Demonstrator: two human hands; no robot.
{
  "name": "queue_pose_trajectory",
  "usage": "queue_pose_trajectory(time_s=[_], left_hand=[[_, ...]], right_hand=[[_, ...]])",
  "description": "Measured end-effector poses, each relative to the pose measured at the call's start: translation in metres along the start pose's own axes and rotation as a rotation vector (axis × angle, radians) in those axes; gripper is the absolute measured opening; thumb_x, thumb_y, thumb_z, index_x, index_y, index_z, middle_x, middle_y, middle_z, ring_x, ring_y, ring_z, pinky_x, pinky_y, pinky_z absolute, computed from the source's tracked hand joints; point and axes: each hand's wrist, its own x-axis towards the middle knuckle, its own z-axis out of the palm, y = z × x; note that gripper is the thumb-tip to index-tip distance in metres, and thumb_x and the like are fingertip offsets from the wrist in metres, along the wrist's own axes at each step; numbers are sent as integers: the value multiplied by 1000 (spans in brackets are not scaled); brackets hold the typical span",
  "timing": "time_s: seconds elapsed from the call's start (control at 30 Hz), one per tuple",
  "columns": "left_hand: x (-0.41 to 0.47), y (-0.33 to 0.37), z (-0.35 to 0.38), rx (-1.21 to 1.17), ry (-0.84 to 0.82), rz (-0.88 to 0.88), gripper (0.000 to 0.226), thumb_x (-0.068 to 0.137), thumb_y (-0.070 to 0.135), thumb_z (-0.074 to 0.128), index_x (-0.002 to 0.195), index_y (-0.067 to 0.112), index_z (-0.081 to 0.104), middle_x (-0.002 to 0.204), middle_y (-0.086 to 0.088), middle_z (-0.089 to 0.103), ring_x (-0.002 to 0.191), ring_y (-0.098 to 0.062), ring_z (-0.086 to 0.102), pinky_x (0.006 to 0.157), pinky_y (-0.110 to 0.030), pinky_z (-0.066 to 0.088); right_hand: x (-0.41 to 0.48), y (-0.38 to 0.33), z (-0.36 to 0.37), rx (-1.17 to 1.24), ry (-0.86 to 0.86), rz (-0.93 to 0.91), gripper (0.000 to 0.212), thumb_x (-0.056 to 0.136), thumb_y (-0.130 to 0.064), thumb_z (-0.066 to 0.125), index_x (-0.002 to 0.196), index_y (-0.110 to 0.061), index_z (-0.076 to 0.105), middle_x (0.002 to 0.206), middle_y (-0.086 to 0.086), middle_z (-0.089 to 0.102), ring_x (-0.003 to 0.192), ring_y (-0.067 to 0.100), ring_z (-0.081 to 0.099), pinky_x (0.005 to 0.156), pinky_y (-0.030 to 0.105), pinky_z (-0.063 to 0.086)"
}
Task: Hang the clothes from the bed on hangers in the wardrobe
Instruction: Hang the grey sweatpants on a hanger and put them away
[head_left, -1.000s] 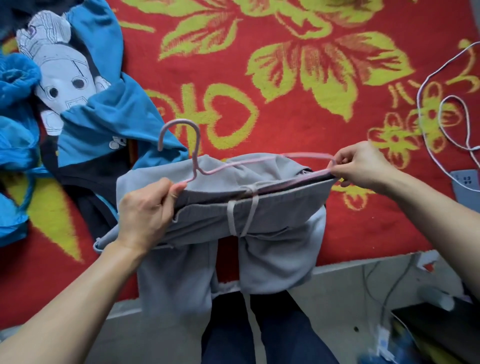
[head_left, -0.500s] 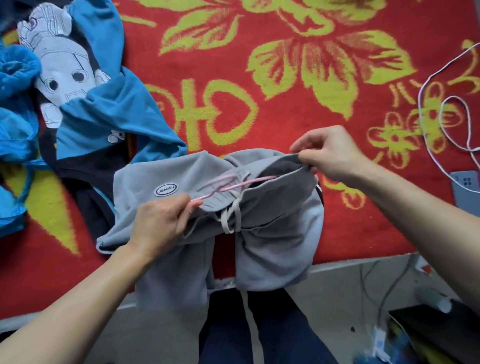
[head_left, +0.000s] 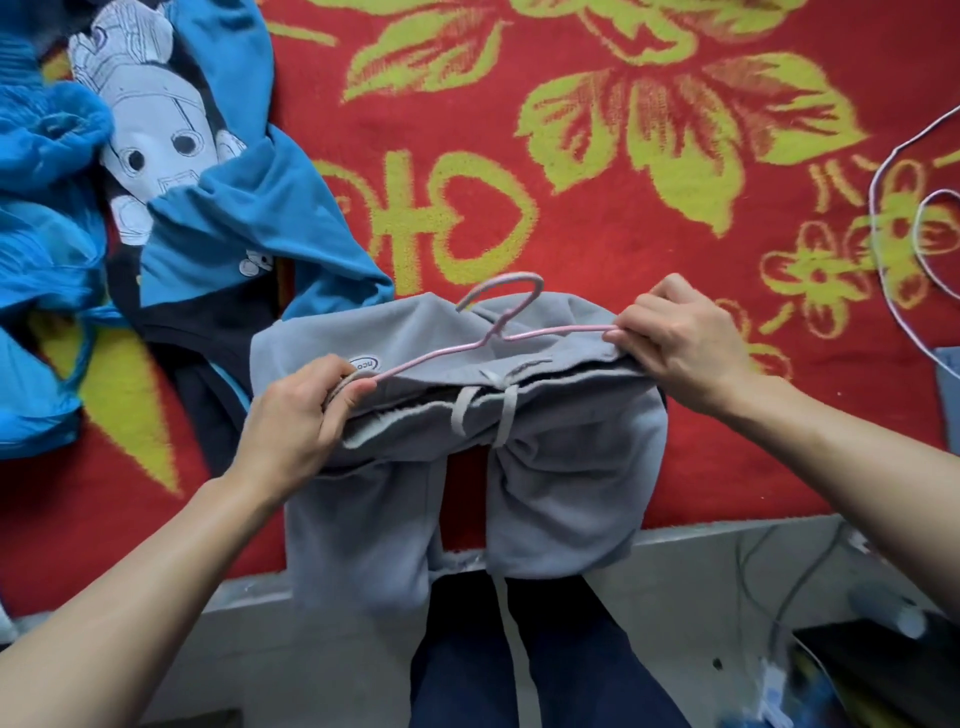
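Left hand (head_left: 298, 415) and right hand (head_left: 685, 343) each pinch grey sweatpants (head_left: 571, 457) waistband onto pink hanger (head_left: 550, 332) ends, over bed (head_left: 623, 249) edge; thin wire, slack fleece, so waistband likely slips off if tension eases.

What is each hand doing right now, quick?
Left hand: closed, gripping the pink hanger and the waistband of the grey sweatpants.
Right hand: closed, pinching the hanger's other end with the waistband.

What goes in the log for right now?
step: fitting pink wire hanger into grey fleece trousers | left hand: grips hanger end | right hand: pinches other end
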Motion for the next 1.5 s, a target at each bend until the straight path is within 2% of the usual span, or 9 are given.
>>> queue_pose_trajectory(time_s=[0.3,0.4,0.53,0.67,0.83,0.97,1.07,1.33,1.5], left_hand=[[0,5,7,-125,70,-225,34,99,29,43,70,11,44,53,3,41,53,-15,42,55,-36,30],[0,15,10,-136,68,-205,37,95,35,40,70,7,45,52,-1,42,52,-22,42,54,-40,33],[2,-1,-2,-113,130,-211,38,95,37,39,73,8,47,58,-9,47,59,-33,47,58,-44,39],[1,-19,-13,-92,185,-251,35,95,37,39,74,10,48,60,-9,50,62,-31,49,60,-43,39],[-2,-16,-1,-130,37,-253,34,94,39,39,64,22,36,54,3,42,60,-29,44,59,-42,36],[-9,-20,5,-136,-24,-270,30,92,45,37,69,26,40,60,3,47,68,-30,49,65,-42,40],[-7,-18,-3,-86,-6,-166,34,93,47,36,83,20,54,80,-2,58,83,-27,54,74,-41,43],[42,32,-126,-119,237,-77,36,93,45,40,97,15,61,92,-4,59,92,-24,54,80,-33,39],[58,93,-231,6,396,40,42,87,57,43,107,25,61,97,1,60,96,-23,53,86,-45,44]], right_hand=[[0,-34,-2,240,-37,143,30,88,-45,52,85,-17,64,78,-3,61,78,24,58,67,36,47],[19,-63,3,289,-76,44,32,89,-49,52,85,-21,67,67,-7,60,67,16,57,61,30,39],[27,-61,13,187,-1,3,38,94,-40,44,81,-17,71,64,0,57,64,25,54,63,32,37],[13,-43,21,161,10,147,34,91,-37,44,75,-15,65,68,3,58,73,32,57,67,41,45],[13,-55,22,325,-122,237,41,95,-48,37,100,-30,73,95,-10,69,84,23,59,65,34,43],[12,-62,14,357,-192,204,24,88,-59,50,82,-42,66,67,-15,54,61,4,51,56,27,33],[15,-69,6,314,-64,272,49,83,-67,46,69,-23,62,56,-10,50,52,11,48,53,32,40],[85,-106,-129,292,191,258,46,82,-63,57,61,-23,51,46,-13,40,48,14,46,47,30,34],[118,-136,-240,353,296,244,46,81,-58,64,54,-26,44,49,-11,46,51,11,47,50,31,34]])
